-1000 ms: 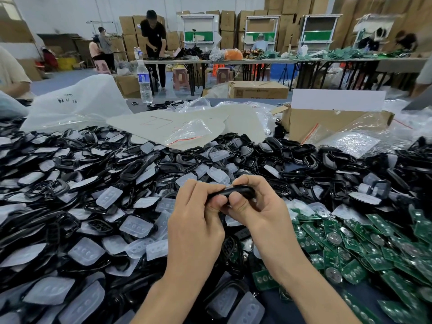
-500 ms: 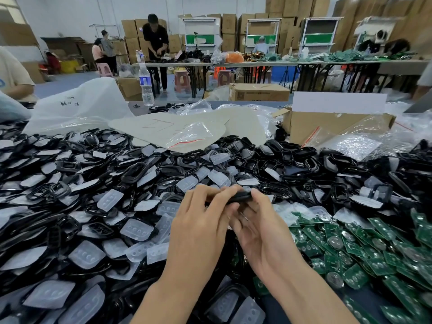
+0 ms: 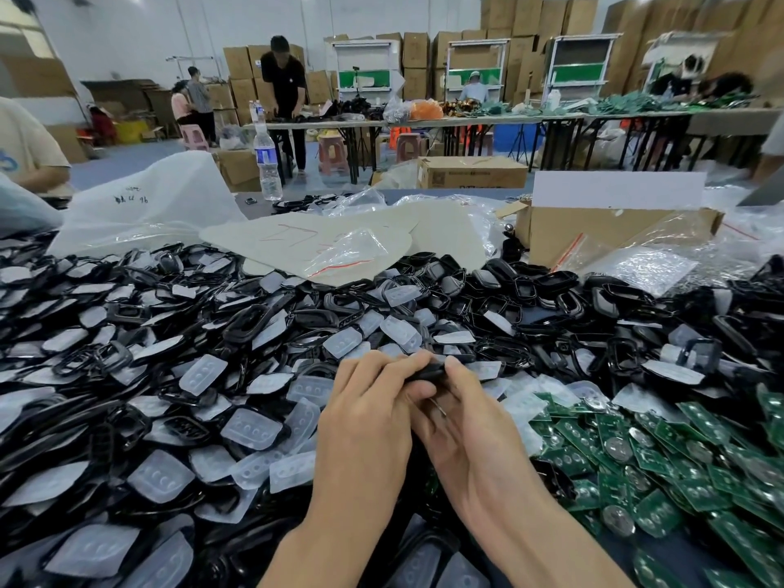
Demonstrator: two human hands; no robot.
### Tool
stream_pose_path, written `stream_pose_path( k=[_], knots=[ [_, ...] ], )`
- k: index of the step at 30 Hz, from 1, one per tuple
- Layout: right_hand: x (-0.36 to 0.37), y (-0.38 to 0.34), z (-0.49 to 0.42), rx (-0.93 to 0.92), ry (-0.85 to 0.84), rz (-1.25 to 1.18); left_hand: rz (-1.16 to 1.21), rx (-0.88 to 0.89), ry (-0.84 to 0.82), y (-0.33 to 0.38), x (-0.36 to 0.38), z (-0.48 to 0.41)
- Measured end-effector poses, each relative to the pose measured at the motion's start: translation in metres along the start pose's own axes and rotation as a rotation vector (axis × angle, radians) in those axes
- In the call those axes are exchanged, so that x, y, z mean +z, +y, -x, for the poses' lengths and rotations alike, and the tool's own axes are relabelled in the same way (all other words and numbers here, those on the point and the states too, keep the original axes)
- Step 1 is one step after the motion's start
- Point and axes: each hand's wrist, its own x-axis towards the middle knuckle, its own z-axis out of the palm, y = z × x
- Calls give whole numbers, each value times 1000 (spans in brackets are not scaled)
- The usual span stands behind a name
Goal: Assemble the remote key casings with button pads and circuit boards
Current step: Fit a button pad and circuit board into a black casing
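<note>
Both of my hands meet at the middle of the view over the parts pile. My left hand point(image 3: 369, 413) and my right hand point(image 3: 471, 422) together grip one black remote key casing point(image 3: 430, 371), pinched at the fingertips; most of it is hidden by the fingers. Loose black casings point(image 3: 254, 320) and translucent white button pads point(image 3: 250, 428) cover the table to the left and behind. Green circuit boards point(image 3: 662, 456) with round metal cells lie heaped to the right of my right hand.
A cardboard box point(image 3: 611, 235) with plastic bags stands at the back right. Flat paper sheets point(image 3: 331, 239), a white bag point(image 3: 144, 205) and a water bottle point(image 3: 266, 159) sit behind the pile. A person's arm point(image 3: 25, 150) is at the far left; others work at distant tables.
My hands have dropped lower and closer together. The casing, held up in plain sight a second ago, is now mostly covered by my fingers.
</note>
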Motion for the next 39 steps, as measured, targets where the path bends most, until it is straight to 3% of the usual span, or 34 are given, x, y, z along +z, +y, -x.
stream_pose_path(
  k=[13,25,30,36,39],
  knots=[
    [-1,1,2,-51,-104,58,79,-8,-4,-5,0,-1],
    [-2,-10,0,-148,-99,173,230,-95,-72,-4,-6,-4],
    [-6,-15,-1,-224,-157,352,507,-391,-56,-1,-12,-11],
    [-10,-21,-1,-326,-248,553,966,-696,-207,-5,-16,-19],
    [-10,-23,-2,-335,-294,574,1178,-836,-206,-1,-14,-20]
  ],
)
